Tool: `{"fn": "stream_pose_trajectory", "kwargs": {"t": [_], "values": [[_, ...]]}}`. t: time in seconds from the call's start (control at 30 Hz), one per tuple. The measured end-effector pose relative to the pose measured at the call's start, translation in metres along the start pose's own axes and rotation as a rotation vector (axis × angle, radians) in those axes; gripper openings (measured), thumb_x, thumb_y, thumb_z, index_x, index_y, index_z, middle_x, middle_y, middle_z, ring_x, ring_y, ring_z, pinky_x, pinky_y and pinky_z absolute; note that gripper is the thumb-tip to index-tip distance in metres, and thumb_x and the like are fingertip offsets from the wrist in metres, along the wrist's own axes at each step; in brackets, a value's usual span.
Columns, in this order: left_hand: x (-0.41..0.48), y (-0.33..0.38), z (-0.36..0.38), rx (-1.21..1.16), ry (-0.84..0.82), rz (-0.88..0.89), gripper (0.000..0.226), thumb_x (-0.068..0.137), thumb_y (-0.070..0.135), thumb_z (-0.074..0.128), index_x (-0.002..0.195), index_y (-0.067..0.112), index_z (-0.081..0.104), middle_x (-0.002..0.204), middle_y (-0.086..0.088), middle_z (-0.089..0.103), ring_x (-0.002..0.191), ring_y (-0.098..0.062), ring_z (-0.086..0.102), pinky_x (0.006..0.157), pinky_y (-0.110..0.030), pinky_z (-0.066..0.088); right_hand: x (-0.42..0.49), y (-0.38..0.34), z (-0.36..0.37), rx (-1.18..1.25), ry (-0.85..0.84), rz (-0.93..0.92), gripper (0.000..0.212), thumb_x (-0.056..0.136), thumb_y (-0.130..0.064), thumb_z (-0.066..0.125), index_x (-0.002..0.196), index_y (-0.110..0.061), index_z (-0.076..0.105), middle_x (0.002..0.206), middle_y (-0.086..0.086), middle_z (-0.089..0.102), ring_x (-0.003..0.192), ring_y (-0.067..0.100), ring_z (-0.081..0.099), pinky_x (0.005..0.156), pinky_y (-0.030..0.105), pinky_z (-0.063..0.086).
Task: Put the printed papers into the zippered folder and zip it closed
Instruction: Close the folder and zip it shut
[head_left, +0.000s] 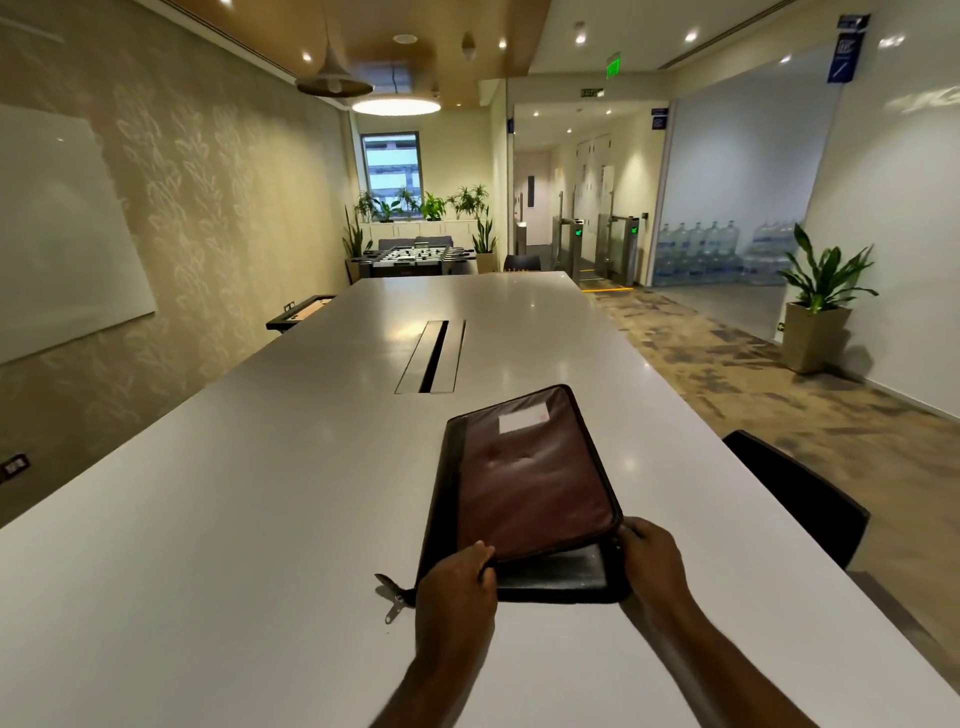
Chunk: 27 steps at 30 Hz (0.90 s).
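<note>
A dark brown zippered folder (530, 478) lies on the long white table (234, 493), its near end unzipped and gaping. My left hand (454, 592) pinches the near left corner of the top flap. My right hand (652, 556) grips the near right corner of the same flap and lifts it slightly. A pale label shows through the folder's cover near its far end. The zipper end with its metal pull tab (393, 605) sticks out to the left of my left hand. No loose printed papers are in sight; the inside of the folder looks dark.
A recessed cable slot (431, 356) runs along the table's middle beyond the folder. A black chair (800, 493) stands at the table's right edge. Farther off are a foosball table (418, 257), potted plants and stacked water bottles (722, 254).
</note>
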<state>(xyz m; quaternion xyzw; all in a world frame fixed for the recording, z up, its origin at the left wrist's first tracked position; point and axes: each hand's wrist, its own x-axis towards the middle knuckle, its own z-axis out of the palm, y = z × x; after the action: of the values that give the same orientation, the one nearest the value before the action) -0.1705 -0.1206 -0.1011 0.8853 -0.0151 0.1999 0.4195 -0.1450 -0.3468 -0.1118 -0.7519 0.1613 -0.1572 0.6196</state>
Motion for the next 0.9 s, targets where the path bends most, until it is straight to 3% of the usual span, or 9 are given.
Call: {"fn": "stream_pose_trajectory", "kwargs": {"t": [0.07, 0.17, 0.27, 0.4, 0.5, 0.67, 0.73, 0.8, 0.9], "values": [[-0.001, -0.006, 0.005, 0.067, -0.049, 0.058, 0.029, 0.084, 0.008, 0.062, 0.109, 0.019, 0.072, 0.115, 0.006, 0.070, 0.108, -0.004, 0.062, 0.093, 0.002, 0.025, -0.001, 0.000, -0.003, 0.218, 0.023, 0.124, 0.018, 0.067, -0.021, 0.057, 0.058, -0.010, 0.046, 0.059, 0.005, 0.049, 0.053, 0.020, 0.042, 0.049, 0.031, 0.035], [-0.002, -0.015, 0.011, 0.152, -0.113, 0.134, 0.030, 0.084, 0.009, 0.063, 0.112, 0.018, 0.071, 0.119, 0.003, 0.068, 0.113, -0.008, 0.061, 0.097, -0.008, 0.027, 0.000, 0.001, -0.006, 0.298, -0.007, 0.209, 0.042, 0.086, -0.039, 0.055, 0.067, -0.002, 0.061, 0.065, 0.007, 0.060, 0.058, 0.023, 0.056, 0.059, 0.035, 0.045], [-0.001, -0.018, 0.013, 0.196, -0.146, 0.169, 0.031, 0.085, 0.009, 0.061, 0.114, 0.017, 0.070, 0.121, 0.003, 0.067, 0.116, -0.009, 0.059, 0.099, -0.009, 0.025, -0.003, -0.001, -0.008, 0.131, -0.014, 0.104, 0.040, 0.078, -0.040, 0.063, 0.055, -0.009, 0.051, 0.058, 0.003, 0.053, 0.056, 0.021, 0.049, 0.058, 0.038, 0.039], [-0.002, -0.026, 0.009, 0.250, -0.224, 0.269, 0.036, 0.090, 0.017, 0.053, 0.124, 0.019, 0.064, 0.132, 0.005, 0.059, 0.126, -0.008, 0.049, 0.102, -0.008, 0.016, -0.004, -0.002, -0.007, -0.342, 0.002, -0.036, 0.004, 0.078, -0.016, 0.067, 0.075, -0.016, 0.070, 0.073, -0.003, 0.070, 0.071, 0.017, 0.064, 0.065, 0.030, 0.050], [-0.002, -0.036, 0.003, 0.272, -0.304, 0.348, 0.039, 0.094, 0.020, 0.049, 0.131, 0.020, 0.057, 0.142, 0.007, 0.049, 0.133, -0.006, 0.040, 0.107, -0.009, 0.014, -0.004, -0.006, -0.003, -0.457, 0.016, -0.081, 0.005, 0.079, -0.010, 0.065, 0.081, -0.014, 0.067, 0.074, -0.004, 0.064, 0.069, 0.014, 0.057, 0.056, 0.016, 0.037], [0.010, -0.058, -0.032, 0.290, -0.261, 0.263, 0.058, 0.076, -0.003, 0.056, 0.131, 0.013, 0.057, 0.139, -0.006, 0.052, 0.133, -0.023, 0.042, 0.113, -0.028, 0.026, -0.021, -0.020, 0.010, -0.546, 0.099, -0.148, 0.014, 0.077, -0.002, 0.059, 0.064, -0.002, 0.058, 0.064, 0.009, 0.060, 0.058, 0.022, 0.056, 0.049, 0.028, 0.039], [0.019, -0.068, -0.052, 0.353, -0.241, 0.189, 0.064, 0.065, -0.004, 0.056, 0.127, 0.012, 0.059, 0.131, -0.007, 0.057, 0.126, -0.025, 0.048, 0.105, -0.029, 0.034, -0.040, -0.023, 0.020, -0.585, 0.168, -0.272, 0.010, 0.079, -0.001, 0.057, 0.069, -0.003, 0.058, 0.077, 0.012, 0.061, 0.070, 0.028, 0.058, 0.057, 0.030, 0.043], [0.028, -0.076, -0.068, 0.414, -0.286, 0.159, 0.052, 0.071, 0.001, 0.055, 0.120, 0.016, 0.063, 0.121, 0.000, 0.063, 0.117, -0.020, 0.053, 0.093, -0.025, 0.040, -0.063, -0.021, 0.036, -0.613, 0.196, -0.419, 0.007, 0.081, 0.000, 0.061, 0.087, 0.000, 0.065, 0.094, 0.014, 0.062, 0.088, 0.032, 0.058, 0.074, 0.035, 0.048], [0.033, -0.086, -0.083, 0.528, -0.395, 0.214, 0.023, 0.075, 0.007, 0.049, 0.079, 0.026, 0.061, 0.080, 0.010, 0.061, 0.078, -0.010, 0.054, 0.057, -0.020, 0.036, -0.101, -0.021, 0.070, -0.443, 0.081, -0.433, 0.012, 0.084, -0.003, 0.064, 0.094, -0.004, 0.069, 0.099, 0.008, 0.064, 0.093, 0.022, 0.058, 0.086, 0.031, 0.047]]}}
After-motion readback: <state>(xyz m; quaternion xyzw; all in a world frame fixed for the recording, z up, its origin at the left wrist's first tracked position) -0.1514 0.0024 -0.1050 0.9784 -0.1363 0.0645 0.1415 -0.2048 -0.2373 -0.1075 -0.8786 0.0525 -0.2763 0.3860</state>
